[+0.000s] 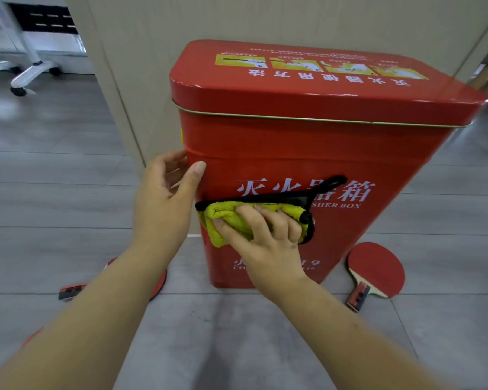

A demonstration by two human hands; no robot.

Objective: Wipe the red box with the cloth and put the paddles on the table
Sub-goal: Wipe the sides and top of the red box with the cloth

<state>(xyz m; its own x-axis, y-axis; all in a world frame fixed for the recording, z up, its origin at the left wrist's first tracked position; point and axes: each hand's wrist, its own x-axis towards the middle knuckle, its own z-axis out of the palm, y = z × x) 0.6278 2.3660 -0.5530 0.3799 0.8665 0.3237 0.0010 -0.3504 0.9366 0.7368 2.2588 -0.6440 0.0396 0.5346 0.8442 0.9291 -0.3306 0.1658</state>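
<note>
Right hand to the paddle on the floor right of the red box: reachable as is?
Probably yes. The table tennis paddle lies on open floor beside the red fire extinguisher box, nothing between it and the right hand. That hand grips the yellow cloth, so it is occupied.

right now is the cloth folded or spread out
Folded: the cloth sits bunched in layers under the right hand, against the red box.
</note>
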